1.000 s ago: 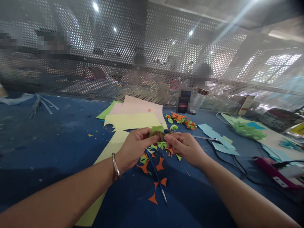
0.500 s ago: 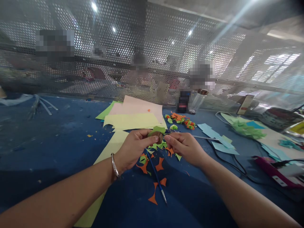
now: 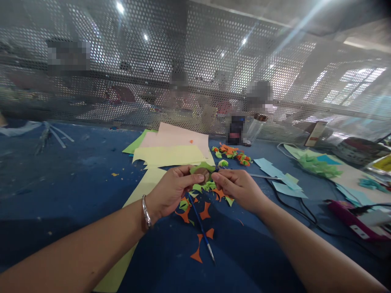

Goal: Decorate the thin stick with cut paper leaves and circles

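My left hand (image 3: pixel 174 188) is closed, thumb and fingers pinching a round brown disc (image 3: pixel 200 175) with a piece of green paper (image 3: pixel 204 165) against it. Just to its right, the fingers of my right hand (image 3: pixel 233 185) are pressed together beside the green paper; what they hold is hidden. A thin silver strip (image 3: pixel 265 176) shows behind the right hand, and I cannot tell if it is held. Below the hands lie green paper scraps (image 3: pixel 209 186), orange scraps (image 3: pixel 205 211) and a blue-handled paintbrush (image 3: pixel 200 224).
Yellow paper (image 3: pixel 168 155) and pink paper (image 3: pixel 183 136) lie beyond my hands. Small orange and green paper pieces (image 3: pixel 233 154) are heaped behind. To the right are light-blue papers (image 3: pixel 285 189), a black cable (image 3: pixel 308 217) and a purple power strip (image 3: pixel 351 221). A perforated metal screen (image 3: pixel 207 49) stands behind.
The brown disc has turned to face me more, showing more of its round surface. My right fingertips have shifted very slightly. The things on the table look the same.
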Demonstrator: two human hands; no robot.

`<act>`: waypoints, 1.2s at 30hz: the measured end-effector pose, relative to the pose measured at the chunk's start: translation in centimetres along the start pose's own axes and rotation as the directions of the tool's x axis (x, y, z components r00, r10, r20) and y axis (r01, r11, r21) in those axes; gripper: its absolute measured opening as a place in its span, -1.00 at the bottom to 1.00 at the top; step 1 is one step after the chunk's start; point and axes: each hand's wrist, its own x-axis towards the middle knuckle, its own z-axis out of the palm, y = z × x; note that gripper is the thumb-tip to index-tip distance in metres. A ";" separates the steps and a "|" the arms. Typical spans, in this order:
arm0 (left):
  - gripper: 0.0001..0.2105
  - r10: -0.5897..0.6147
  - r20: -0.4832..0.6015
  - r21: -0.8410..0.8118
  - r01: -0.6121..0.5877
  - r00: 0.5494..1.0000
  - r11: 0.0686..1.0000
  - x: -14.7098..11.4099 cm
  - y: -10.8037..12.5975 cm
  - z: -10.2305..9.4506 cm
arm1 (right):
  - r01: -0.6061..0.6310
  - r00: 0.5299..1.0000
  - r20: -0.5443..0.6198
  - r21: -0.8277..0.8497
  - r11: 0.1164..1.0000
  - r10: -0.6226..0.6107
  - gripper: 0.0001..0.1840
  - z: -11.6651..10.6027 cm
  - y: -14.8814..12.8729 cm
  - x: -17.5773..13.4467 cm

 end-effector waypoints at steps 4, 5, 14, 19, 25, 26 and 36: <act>-0.91 -0.004 -0.012 -0.010 0.004 1.000 1.000 0.1 0.0 -0.1 | -0.001 1.000 0.001 0.004 1.000 0.001 -0.47 0.0 0.1 0.0; -0.90 -0.007 -0.007 -0.012 0.007 1.000 1.000 0.2 -0.1 -0.1 | -0.002 1.000 0.001 0.004 1.000 0.002 -0.47 0.0 0.0 0.0; -0.86 -0.032 0.023 -0.075 0.033 0.999 0.997 0.1 0.0 -0.1 | 0.018 1.000 -0.010 -0.007 1.000 -0.018 -0.48 0.0 0.1 0.0; -0.85 -0.002 0.055 -0.024 0.003 0.998 1.000 0.2 0.0 -0.3 | 0.017 1.000 -0.015 -0.039 0.999 -0.017 -0.48 0.0 0.0 -0.1; -0.86 0.025 0.058 0.015 -0.026 0.998 1.000 0.2 0.0 -0.2 | 0.021 0.999 -0.030 -0.088 0.996 -0.024 -0.47 -0.1 -0.2 -0.1; -0.87 0.025 0.057 0.014 -0.025 0.998 1.000 0.2 0.0 -0.1 | 0.023 0.999 -0.033 -0.096 0.995 -0.027 -0.47 -0.1 -0.3 -0.2; -0.80 0.043 0.108 0.034 -0.047 0.993 0.998 0.1 0.1 -0.3 | 0.094 0.995 -0.021 -0.210 0.973 -0.100 -0.47 -0.5 -0.7 -0.1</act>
